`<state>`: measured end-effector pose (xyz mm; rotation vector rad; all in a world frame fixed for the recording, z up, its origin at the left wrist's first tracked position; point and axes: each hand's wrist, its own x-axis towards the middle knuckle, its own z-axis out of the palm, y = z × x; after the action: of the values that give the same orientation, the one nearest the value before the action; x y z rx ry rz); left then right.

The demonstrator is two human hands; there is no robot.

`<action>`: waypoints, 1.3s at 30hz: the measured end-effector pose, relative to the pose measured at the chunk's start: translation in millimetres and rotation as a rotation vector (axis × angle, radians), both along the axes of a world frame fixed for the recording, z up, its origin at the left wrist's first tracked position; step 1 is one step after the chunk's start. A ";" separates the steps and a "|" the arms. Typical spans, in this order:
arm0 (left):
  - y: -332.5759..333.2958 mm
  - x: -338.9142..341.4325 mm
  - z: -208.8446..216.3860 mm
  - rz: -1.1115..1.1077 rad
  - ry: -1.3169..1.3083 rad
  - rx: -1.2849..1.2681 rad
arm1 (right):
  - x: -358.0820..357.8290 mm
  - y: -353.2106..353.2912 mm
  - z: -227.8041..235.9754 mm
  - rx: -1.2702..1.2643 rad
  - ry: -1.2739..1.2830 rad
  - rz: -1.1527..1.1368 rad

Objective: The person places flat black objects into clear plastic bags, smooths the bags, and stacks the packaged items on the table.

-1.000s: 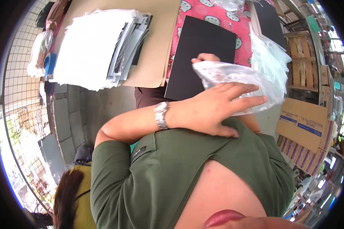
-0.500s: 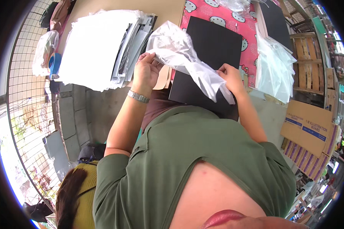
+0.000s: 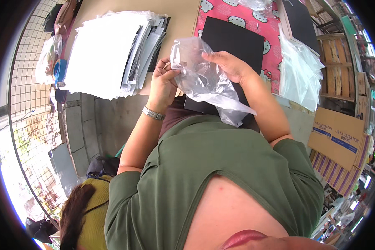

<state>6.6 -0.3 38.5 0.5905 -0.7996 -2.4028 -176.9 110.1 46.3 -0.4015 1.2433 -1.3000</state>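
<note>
A crumpled clear plastic bag (image 3: 200,79) is held up between my hands, its loose lower end hanging over my lap. My left hand (image 3: 164,79) pinches the bag's left edge between thumb and fingers. At the bag's upper right, my right hand (image 3: 233,68) grips it, thumb stretched across the plastic and the other fingers partly hidden. Behind and below the bag lies a flat black board (image 3: 245,43) on the table. Another black surface (image 3: 198,105) shows nearer my lap, partly covered by the bag.
A thick stack of white sheets in plastic (image 3: 104,54) lies left on brown board (image 3: 181,16). Clear plastic bags (image 3: 300,75) and another black board (image 3: 300,23) lie right on the pink patterned cover (image 3: 275,62). Cartons (image 3: 335,131) stand lower right; another person (image 3: 91,208) is lower left.
My right hand has moved up and left, from the bag's lower part to its upper part. The bag has been spread wider and drawn slightly nearer to me.
</note>
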 end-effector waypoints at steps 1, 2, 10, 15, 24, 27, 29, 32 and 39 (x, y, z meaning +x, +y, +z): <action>-1.0 3.5 -4.7 0.013 -0.021 0.008 | 1.6 0.0 -0.7 -0.029 -0.071 0.037; -2.9 7.6 -12.5 0.022 -0.040 0.016 | -3.7 -0.4 2.3 -0.050 -0.131 -0.018; 13.1 -17.7 25.8 0.012 -0.029 0.090 | -18.8 -4.4 23.3 -0.052 0.428 -0.035; 15.5 -34.0 16.1 -0.190 -0.696 -1.108 | -41.8 5.2 65.5 -0.061 0.647 -0.355; -87.2 -13.3 -11.6 0.074 -0.914 -0.861 | -0.5 55.9 163.4 -1.001 0.244 0.849; -93.9 -4.5 -29.2 0.031 -0.179 0.031 | 35.5 51.5 88.4 -0.379 0.656 0.872; -52.7 -10.6 -20.5 -0.180 0.095 0.233 | 46.1 46.4 23.6 -0.161 0.750 0.915; -8.8 -22.2 -8.5 -0.558 0.022 -0.173 | 77.8 25.4 -25.8 -0.110 1.092 1.056; 32.3 -82.8 -11.4 -0.677 -0.469 -0.980 | 97.1 7.1 -20.0 0.010 1.007 1.064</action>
<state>-76.3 32.0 27.1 0.4951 -2.4772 -1.9723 -79.8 117.2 26.3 -1.5774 1.4559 -0.1027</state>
